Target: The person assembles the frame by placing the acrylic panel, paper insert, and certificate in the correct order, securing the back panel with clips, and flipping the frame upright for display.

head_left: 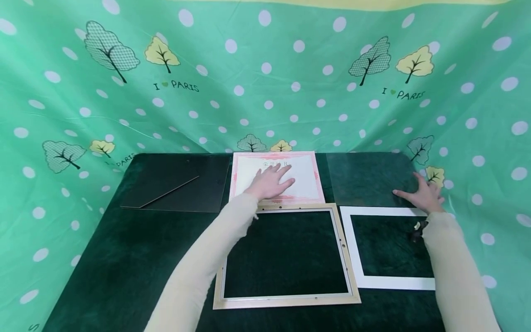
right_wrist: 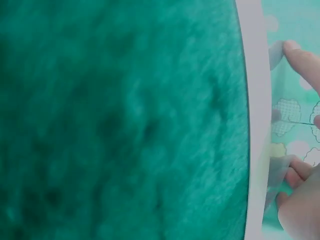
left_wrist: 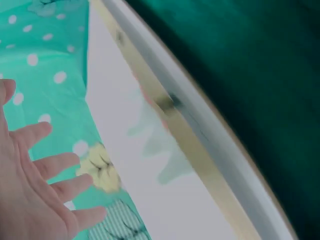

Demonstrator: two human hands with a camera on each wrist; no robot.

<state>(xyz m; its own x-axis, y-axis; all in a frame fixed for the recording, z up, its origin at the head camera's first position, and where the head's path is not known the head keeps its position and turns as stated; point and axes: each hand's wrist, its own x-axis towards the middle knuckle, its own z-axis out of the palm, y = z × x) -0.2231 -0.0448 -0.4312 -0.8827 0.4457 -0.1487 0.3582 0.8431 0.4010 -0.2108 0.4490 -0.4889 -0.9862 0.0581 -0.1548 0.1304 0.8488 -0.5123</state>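
My left hand is spread over a pink-bordered certificate, its fingers apart. In the left wrist view the left hand appears raised, and a faint reflection or shadow of fingers falls on the white surface beside it. At the right, my right hand reaches to the right edge of a clear sheet, thumb stretched out over it. The right wrist view shows this hand with fingertips at the glossy sheet and their reflections; whether they grip its edge is unclear.
A light wooden frame lies in front of the certificate. Right of it is a white mat border, partly under the right forearm. A black backing board with a slanted strut lies at the left. A polka-dot curtain hangs behind.
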